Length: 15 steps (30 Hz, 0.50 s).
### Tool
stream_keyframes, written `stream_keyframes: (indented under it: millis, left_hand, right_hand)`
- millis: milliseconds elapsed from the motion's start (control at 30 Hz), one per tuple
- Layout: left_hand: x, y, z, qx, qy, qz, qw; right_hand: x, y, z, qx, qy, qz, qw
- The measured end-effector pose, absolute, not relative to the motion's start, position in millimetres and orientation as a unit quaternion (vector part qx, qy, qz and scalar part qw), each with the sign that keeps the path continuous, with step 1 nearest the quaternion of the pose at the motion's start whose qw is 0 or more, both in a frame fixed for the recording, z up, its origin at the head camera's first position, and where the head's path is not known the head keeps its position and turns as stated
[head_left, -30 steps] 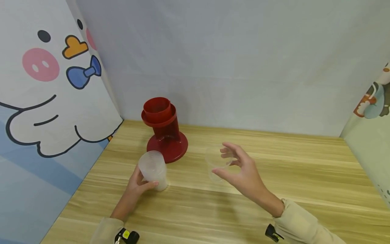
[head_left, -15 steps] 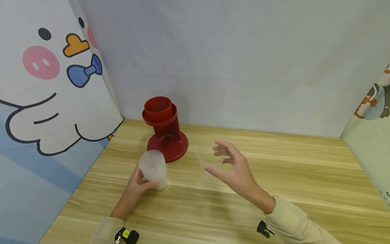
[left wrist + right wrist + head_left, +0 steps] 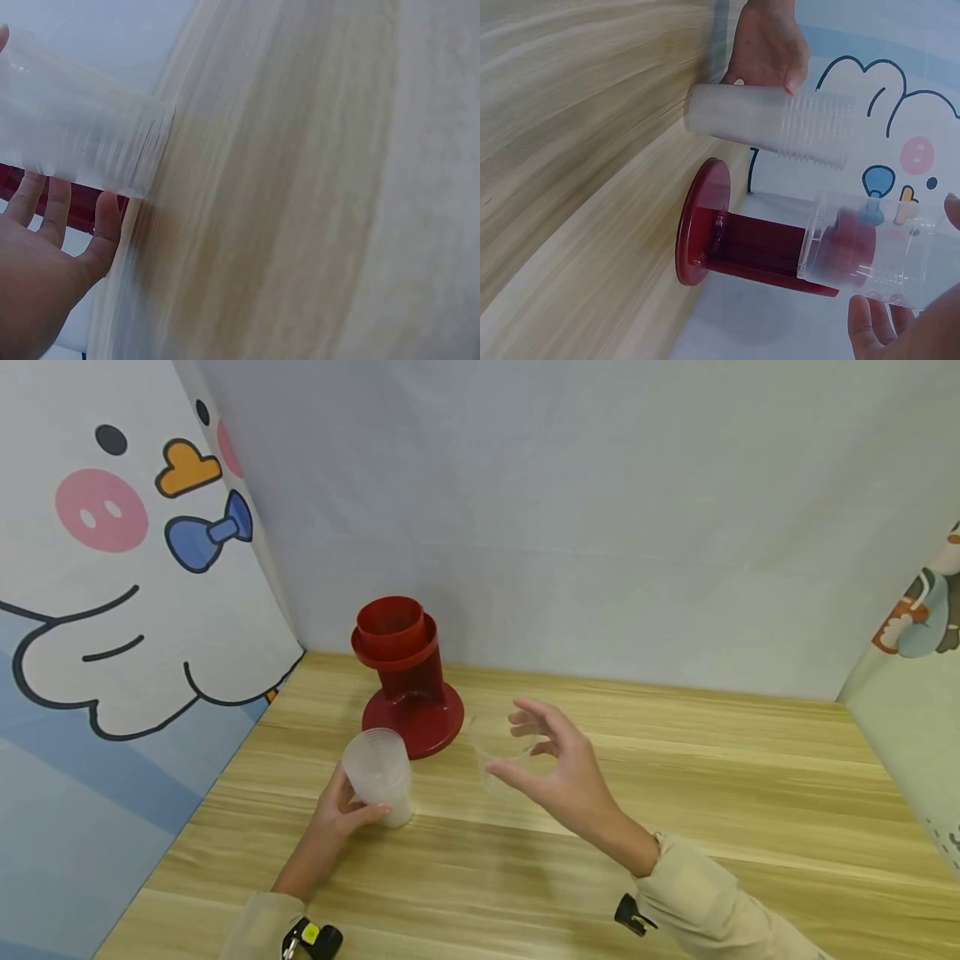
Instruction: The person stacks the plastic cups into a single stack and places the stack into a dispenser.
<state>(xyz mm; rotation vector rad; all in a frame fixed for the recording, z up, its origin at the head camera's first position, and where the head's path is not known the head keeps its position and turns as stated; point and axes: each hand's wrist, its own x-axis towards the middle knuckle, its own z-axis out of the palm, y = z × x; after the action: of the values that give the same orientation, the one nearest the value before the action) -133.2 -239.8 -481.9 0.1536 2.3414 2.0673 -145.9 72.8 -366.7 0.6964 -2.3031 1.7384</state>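
In the head view my left hand (image 3: 337, 818) grips a stack of nested clear plastic cups (image 3: 378, 768), which stands upright on the table. The left wrist view shows the fingers along the side of this stack (image 3: 75, 120). To the right, my right hand (image 3: 566, 777) holds one clear plastic cup (image 3: 491, 752) above the table, thumb on one side and fingers on the other. Just behind the stack stands a red holder (image 3: 416, 718) with a round base and a cup-shaped top. In the right wrist view the single cup (image 3: 915, 262) overlaps the holder's top.
A wooden table (image 3: 675, 777) lies under everything. A pale cloth wall (image 3: 585, 527) rises behind it, and a cartoon-printed panel (image 3: 150, 635) stands along the left side. Another printed panel (image 3: 900, 735) borders the right.
My right hand has moved left with the single cup, closer to the red holder and the stack. The left hand stays on the stack.
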Motion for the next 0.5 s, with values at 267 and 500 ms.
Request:
stream_keyframes:
  millis: [267, 500]
  left_hand:
    - [-134.0, -240.6, -482.8, 0.046, 0.752, 0.657, 0.01]
    - [-134.3, -240.8, -485.4, 0.047, 0.751, 0.658, 0.011]
  right_hand:
    - [-149.1, 63.4, -361.7, 0.239, -0.765, 0.592, 0.089]
    - [-151.3, 55.0, -356.4, 0.247, -0.759, 0.596, 0.093]
